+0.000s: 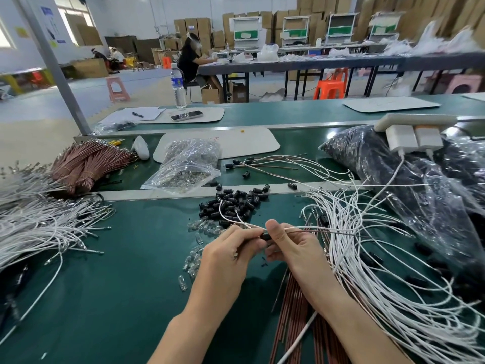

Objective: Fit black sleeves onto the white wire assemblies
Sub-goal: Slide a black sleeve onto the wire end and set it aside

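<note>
My left hand [231, 250] and my right hand [291, 245] meet over the middle of the green table. Between their fingertips sits a small black sleeve [265, 236], pinched from both sides. A thin white wire [309, 227] and a brown one run from my right thumb out to the right; a white loop rises behind my left fingers. A heap of loose black sleeves [233, 203] lies just beyond my hands. Small clear glass bulbs [202, 228] are scattered at its near edge.
White wire assemblies [380, 258] spread across the right, over brown wires [294, 324]. More white wires [34, 227] and a brown bundle [86, 161] lie left. A clear bag [186, 164] and a large bag of black parts [409, 179] sit behind.
</note>
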Demonstrator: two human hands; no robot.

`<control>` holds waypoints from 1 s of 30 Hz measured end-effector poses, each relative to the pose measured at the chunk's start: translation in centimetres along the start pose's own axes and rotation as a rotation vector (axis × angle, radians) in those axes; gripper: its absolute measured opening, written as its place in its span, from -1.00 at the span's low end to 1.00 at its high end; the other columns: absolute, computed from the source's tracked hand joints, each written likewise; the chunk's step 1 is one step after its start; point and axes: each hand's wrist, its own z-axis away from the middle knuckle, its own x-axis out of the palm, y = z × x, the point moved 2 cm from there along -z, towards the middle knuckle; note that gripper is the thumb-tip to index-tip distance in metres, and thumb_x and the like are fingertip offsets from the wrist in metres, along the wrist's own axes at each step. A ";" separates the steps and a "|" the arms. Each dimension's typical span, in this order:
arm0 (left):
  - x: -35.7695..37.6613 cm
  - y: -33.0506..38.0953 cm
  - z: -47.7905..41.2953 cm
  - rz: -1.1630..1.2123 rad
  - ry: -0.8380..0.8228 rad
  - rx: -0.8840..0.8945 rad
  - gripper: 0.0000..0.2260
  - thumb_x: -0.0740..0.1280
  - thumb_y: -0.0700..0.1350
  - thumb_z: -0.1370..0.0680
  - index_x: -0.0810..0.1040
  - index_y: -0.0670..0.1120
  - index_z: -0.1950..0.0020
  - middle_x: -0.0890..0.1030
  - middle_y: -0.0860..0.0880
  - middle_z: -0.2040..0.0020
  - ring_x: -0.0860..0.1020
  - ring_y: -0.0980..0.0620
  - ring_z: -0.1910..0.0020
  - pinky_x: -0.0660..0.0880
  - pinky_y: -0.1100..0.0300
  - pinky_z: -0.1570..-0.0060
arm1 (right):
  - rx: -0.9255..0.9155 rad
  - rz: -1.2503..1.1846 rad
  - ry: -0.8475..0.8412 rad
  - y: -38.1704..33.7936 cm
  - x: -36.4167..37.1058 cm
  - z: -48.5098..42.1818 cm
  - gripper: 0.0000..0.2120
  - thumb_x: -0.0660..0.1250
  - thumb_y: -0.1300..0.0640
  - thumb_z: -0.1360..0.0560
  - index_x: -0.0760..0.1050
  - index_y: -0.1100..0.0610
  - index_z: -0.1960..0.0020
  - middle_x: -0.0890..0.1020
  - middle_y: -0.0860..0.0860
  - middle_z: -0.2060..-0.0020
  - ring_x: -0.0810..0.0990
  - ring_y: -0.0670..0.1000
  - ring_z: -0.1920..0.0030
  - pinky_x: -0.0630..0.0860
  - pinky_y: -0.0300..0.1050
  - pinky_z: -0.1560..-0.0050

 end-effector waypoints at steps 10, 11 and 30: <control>-0.3 -0.1 -0.1 -0.101 -0.006 -0.081 -0.84 0.29 0.10 -0.60 0.56 0.15 -0.15 0.61 0.26 0.03 0.61 0.18 0.07 0.52 0.31 0.10 | 0.027 -0.277 0.149 0.2 -0.3 -0.2 -0.79 0.55 -0.02 -0.28 0.72 0.05 0.15 0.70 0.05 0.25 0.69 -0.02 0.20 0.62 -0.23 0.17; -0.2 0.0 0.1 -0.104 -0.028 -0.102 -0.81 0.26 0.16 -0.62 0.53 0.17 -0.18 0.61 0.26 0.02 0.61 0.19 0.07 0.52 0.32 0.11 | 0.027 -0.263 0.151 0.3 -0.3 -0.1 -0.82 0.55 0.02 -0.28 0.72 0.06 0.15 0.72 0.07 0.24 0.71 0.00 0.18 0.62 -0.23 0.17; 0.7 0.5 0.7 -0.019 -0.121 -0.212 -0.74 0.00 0.15 -0.67 0.41 0.11 -0.17 0.64 0.10 0.00 0.62 0.12 -0.01 0.56 0.01 -0.02 | 0.064 -0.240 -0.073 -0.1 0.8 0.6 -0.83 0.36 -0.01 -0.51 0.73 -0.06 0.11 0.75 0.14 0.02 0.74 0.11 -0.04 0.64 -0.22 0.06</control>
